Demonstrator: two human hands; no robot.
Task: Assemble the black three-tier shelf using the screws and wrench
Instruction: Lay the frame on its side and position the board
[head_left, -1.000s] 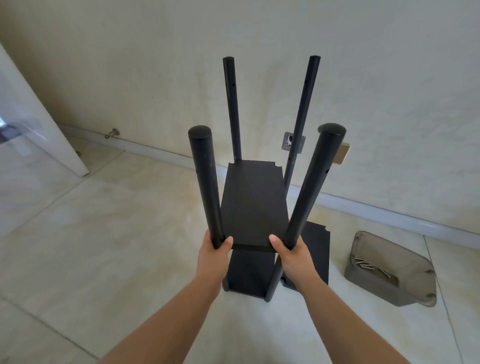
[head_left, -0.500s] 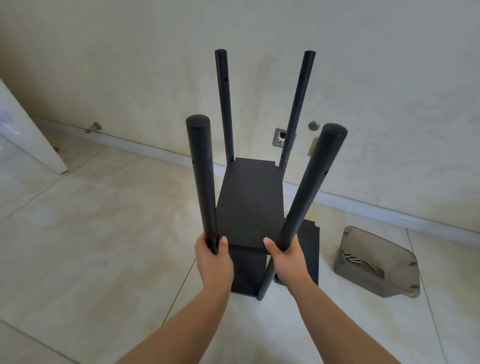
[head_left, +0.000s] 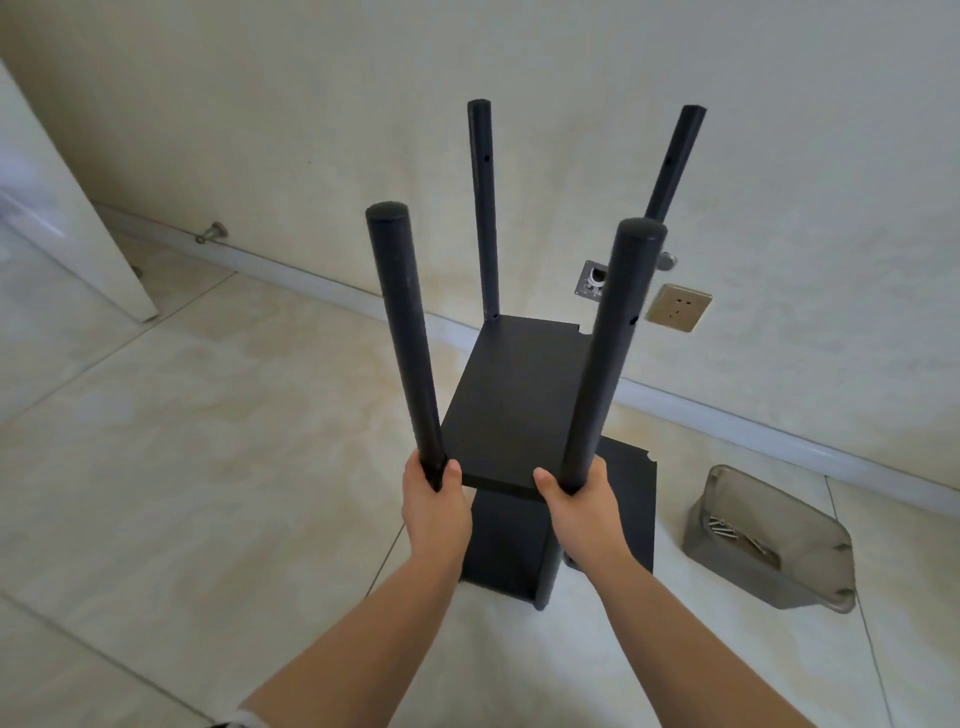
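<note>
On the pale tiled floor (head_left: 182, 467) by the wall, I have the half-built shelf (head_left: 514, 410) standing between my arms. My left hand (head_left: 434, 499) is wrapped round the near left pole (head_left: 405, 338), low down, thumb resting on the front edge of the middle board (head_left: 519, 405). My right hand (head_left: 576, 499) is curled the same way round the near right pole (head_left: 608, 353), thumb on that same edge. Both grips are closed firmly on the poles, nothing else in either hand.

Compared with a second ago, the frame has swung a little: the near right pole now crosses in front of the far right pole (head_left: 675, 161), where before the two stood clear of each other, and the wall socket (head_left: 678, 306) has come out from behind it. I judge that I am turning or squaring the frame, not yet fastening anything.

Two boards appear fitted, the middle one and a lower board (head_left: 506, 545) near the floor. A third board (head_left: 631, 499) lies flat on the floor just behind the frame, so the top tier seems to be left to do. The grey tray (head_left: 769, 551) with the screws (head_left: 724, 527) sits to my right, well apart from my hands. I cannot pick out the wrench. Next I would need to free one hand for the loose board.
</note>
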